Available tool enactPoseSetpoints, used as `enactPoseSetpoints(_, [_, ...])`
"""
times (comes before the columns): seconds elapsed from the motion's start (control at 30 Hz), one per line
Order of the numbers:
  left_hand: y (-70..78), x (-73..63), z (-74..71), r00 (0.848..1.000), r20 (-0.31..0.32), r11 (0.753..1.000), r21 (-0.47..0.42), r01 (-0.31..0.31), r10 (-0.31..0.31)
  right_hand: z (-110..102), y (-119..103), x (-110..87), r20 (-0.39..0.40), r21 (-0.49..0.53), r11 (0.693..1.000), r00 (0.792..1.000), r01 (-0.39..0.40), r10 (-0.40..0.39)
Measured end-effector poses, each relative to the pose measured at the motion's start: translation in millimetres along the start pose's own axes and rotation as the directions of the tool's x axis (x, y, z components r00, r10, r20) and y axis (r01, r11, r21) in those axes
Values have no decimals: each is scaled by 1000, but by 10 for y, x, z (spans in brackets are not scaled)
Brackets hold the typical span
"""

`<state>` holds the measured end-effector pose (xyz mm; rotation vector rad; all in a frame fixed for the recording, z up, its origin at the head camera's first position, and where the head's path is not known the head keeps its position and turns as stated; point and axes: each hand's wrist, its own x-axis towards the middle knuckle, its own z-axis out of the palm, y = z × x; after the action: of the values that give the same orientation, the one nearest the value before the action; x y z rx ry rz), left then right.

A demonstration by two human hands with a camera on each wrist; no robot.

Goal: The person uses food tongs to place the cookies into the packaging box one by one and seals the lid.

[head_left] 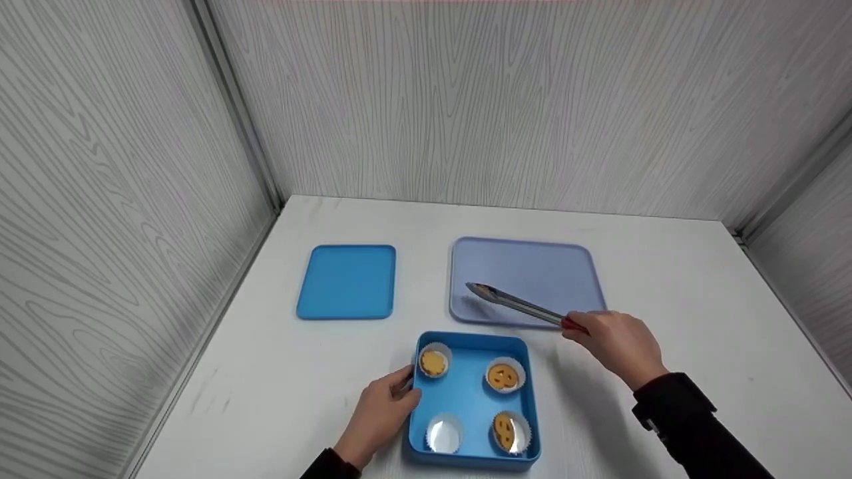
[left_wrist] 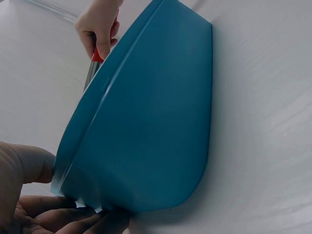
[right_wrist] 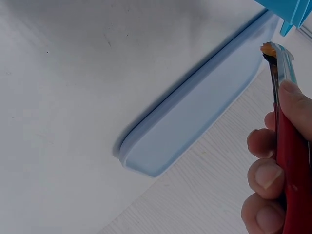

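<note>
My right hand (head_left: 619, 342) grips metal tongs (head_left: 529, 307) by their red handle, their tips over the lavender tray (head_left: 532, 266). In the right wrist view a small orange-brown cookie (right_wrist: 268, 49) with a scalloped edge sits between the tips. My left hand (head_left: 383, 407) holds the near-left side of a blue box (head_left: 459, 426), thumb at the rim, fingers along the outer wall. Inside, a yellow cookie (head_left: 432, 363) lies in the far-left paper cup. Brown cookies with holes (head_left: 502, 376) occupy both right-hand cups. The near-left paper cup (head_left: 444, 434) shows its bare bottom.
A flat, square blue lid-like tray (head_left: 349, 282) lies on the white table (head_left: 266, 372), left of the lavender one. Wood-grained panels (head_left: 466, 100) enclose the table at the back and on both sides.
</note>
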<state>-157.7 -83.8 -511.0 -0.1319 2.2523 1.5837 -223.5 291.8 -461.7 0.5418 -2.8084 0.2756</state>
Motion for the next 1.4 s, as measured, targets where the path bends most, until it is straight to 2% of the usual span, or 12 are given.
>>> enactPoseSetpoints(0.17, [10,0,11,1000,-7,1000,2,18,-18,-50,27,-99,-90,-23,996,992,87,-89])
enactPoseSetpoints(0.4, [1,-14,-4,1000,4,1000,-6,-12,12,-154,45,-281,-239,-71,971,941,229,-239])
enactPoseSetpoints(0.57, [4,-11,-7,1000,4,1000,-2,-12,12,-264,10,-379,-261,-83,955,918,286,-298])
enactPoseSetpoints(0.77, [-3,-11,-17,1000,12,1000,-14,-27,28,-358,23,-490,-289,-70,922,876,382,-385])
enactPoseSetpoints(0.9, [-11,-9,-18,999,12,999,-14,-38,38,-389,17,-562,-266,-27,911,876,411,-403])
enactPoseSetpoints(1.17, [-24,2,-6,1000,2,1000,-15,-4,4,-430,-55,-663,-141,47,909,904,414,-405])
enactPoseSetpoints(1.23, [-24,3,-2,1000,2,1000,-15,-4,4,-439,-71,-680,-122,66,906,905,418,-408])
enactPoseSetpoints(1.4, [-26,-10,2,999,1,999,0,-36,36,-456,-91,-704,-101,119,883,891,453,-443])
